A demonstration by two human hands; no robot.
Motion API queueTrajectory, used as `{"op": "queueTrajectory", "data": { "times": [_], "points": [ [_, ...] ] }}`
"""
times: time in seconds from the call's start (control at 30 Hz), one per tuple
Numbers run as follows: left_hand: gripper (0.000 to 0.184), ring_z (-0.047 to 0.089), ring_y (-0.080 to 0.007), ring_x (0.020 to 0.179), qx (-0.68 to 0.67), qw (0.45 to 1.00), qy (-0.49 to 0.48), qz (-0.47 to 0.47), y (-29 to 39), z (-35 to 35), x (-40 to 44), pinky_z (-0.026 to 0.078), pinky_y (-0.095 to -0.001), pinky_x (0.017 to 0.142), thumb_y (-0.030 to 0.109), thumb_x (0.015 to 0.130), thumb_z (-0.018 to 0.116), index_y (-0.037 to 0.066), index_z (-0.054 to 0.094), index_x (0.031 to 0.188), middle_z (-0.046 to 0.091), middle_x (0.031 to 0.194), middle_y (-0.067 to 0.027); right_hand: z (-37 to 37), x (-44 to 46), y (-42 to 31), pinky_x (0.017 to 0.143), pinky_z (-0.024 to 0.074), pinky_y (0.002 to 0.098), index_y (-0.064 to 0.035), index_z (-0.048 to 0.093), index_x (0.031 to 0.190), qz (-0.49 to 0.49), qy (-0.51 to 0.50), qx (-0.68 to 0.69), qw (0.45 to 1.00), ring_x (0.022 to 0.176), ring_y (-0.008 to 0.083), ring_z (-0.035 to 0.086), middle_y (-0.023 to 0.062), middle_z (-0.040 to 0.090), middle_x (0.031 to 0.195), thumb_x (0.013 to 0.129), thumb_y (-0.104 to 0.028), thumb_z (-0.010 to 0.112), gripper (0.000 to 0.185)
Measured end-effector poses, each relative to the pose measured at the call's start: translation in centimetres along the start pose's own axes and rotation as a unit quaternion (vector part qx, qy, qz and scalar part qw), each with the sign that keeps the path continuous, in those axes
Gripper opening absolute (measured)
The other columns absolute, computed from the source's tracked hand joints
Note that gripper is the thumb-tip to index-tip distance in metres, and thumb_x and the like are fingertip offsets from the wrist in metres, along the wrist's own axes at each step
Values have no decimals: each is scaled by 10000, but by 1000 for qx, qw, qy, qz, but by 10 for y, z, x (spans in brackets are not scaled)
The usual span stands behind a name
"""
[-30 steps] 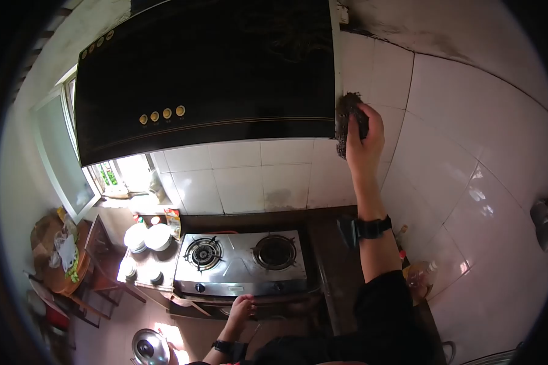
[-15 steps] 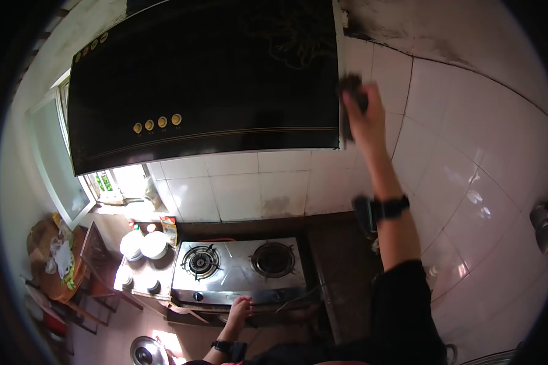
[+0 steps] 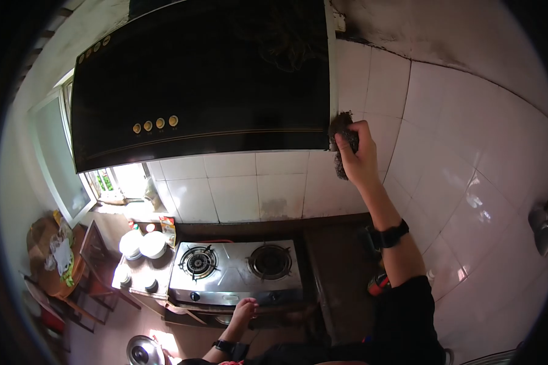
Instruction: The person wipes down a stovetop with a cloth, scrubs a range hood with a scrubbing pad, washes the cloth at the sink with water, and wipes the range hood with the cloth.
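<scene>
My right hand [image 3: 360, 159] grips a dark, rough scrubbing pad [image 3: 342, 141] at the lower right edge of the black range hood [image 3: 219, 79]. The pad touches or nearly touches the hood's right side. Low in the view, my left hand [image 3: 245, 311] hangs in front of the stove's front edge with its fingers curled together; whether anything lies between them is too small to tell. Behind it stands the silver two-burner gas stove [image 3: 234, 274].
White bowls [image 3: 153, 244] and small jars stand on the counter left of the stove. Further left are a wooden table [image 3: 73, 281], chairs and an open window [image 3: 64, 152]. A lidded pot [image 3: 141, 351] is at the bottom. A red-and-black bottle [image 3: 377, 284] lies near my right arm.
My right hand with the pad went up along the hood's side, then came back down to its lower corner. My left hand has stayed nearly still.
</scene>
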State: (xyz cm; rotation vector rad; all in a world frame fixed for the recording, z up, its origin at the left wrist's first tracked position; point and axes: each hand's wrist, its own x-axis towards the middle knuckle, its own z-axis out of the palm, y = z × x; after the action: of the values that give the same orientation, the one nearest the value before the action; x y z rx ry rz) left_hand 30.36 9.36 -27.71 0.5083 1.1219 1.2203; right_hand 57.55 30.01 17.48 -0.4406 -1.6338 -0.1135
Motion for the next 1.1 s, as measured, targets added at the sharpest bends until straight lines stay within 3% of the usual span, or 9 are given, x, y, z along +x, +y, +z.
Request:
{"op": "queueTrajectory", "data": {
  "times": [0.23, 0.3, 0.47, 0.53, 0.7, 0.8, 1.0, 1.07, 1.1],
  "points": [
    [194, 543, -100, 647, -22, 1000, 16, 6, 3, 9, -2, 452, -242, 548, 53, 849, 466, 107, 511, 1030, 577, 829, -4, 1, 54, -18, 657, 487, 385, -24, 508, 968, 107, -20, 30, 994, 745, 319, 631, 163, 615, 805, 851, -194, 661, 257],
    [193, 545, -97, 654, -34, 999, 5, 2, -3, 7, 1, 451, -238, 553, 57, 851, 467, 111, 513, 1030, 581, 836, -2, 2, 0, -4, 674, 485, 392, -12, 512, 941, -89, -2, -54, 995, 765, 323, 619, 165, 600, 834, 842, -150, 656, 223],
    [191, 552, -90, 677, -15, 1000, -8, -12, -11, 6, 3, 448, -229, 564, 67, 854, 474, 119, 517, 1032, 589, 852, 3, -2, -12, -18, 703, 477, 406, -12, 514, 910, -20, 2, -41, 999, 809, 348, 602, 177, 589, 853, 829, -126, 653, 196],
    [190, 553, -87, 681, 9, 1000, -3, -11, -7, 12, 4, 445, -225, 568, 68, 852, 477, 117, 513, 1032, 586, 851, 6, -2, 19, -31, 714, 471, 413, -20, 518, 925, 89, -34, 8, 995, 811, 363, 586, 183, 584, 866, 813, -116, 660, 206],
    [186, 553, -85, 683, -2, 1000, -16, -14, -4, 21, 0, 444, -224, 571, 67, 851, 478, 116, 515, 1026, 583, 848, 11, 5, -33, -39, 710, 461, 435, -36, 537, 919, -128, -27, -160, 978, 812, 363, 555, 166, 579, 863, 737, 18, 641, 216],
    [180, 565, -86, 694, -4, 999, -36, -15, -5, 14, -3, 445, -224, 573, 66, 853, 474, 116, 522, 1019, 586, 848, 15, 1, -25, -24, 706, 458, 451, -49, 544, 931, -56, 43, -139, 988, 832, 364, 546, 167, 570, 904, 695, 2, 661, 268],
    [182, 575, -92, 690, 21, 999, -5, -30, -2, 0, -6, 447, -233, 563, 60, 851, 469, 118, 524, 1015, 594, 856, 10, 23, -50, -35, 692, 448, 429, -19, 548, 936, -140, 29, -186, 972, 821, 365, 549, 172, 559, 863, 732, 9, 635, 223],
    [157, 584, -120, 727, -10, 999, -35, -22, -2, -3, -4, 468, -256, 607, 60, 878, 476, 113, 533, 1016, 595, 875, -4, 24, -48, -34, 710, 449, 432, -19, 554, 941, -24, 105, -137, 985, 830, 363, 548, 172, 548, 870, 717, -13, 642, 241],
    [157, 584, -120, 727, -11, 999, -38, -26, -1, -4, -4, 468, -256, 607, 60, 878, 476, 113, 533, 1016, 595, 875, -4, 32, -53, -40, 712, 453, 425, -10, 550, 932, -52, 104, -172, 978, 821, 362, 552, 176, 547, 868, 735, -27, 645, 220]
  ]
}}
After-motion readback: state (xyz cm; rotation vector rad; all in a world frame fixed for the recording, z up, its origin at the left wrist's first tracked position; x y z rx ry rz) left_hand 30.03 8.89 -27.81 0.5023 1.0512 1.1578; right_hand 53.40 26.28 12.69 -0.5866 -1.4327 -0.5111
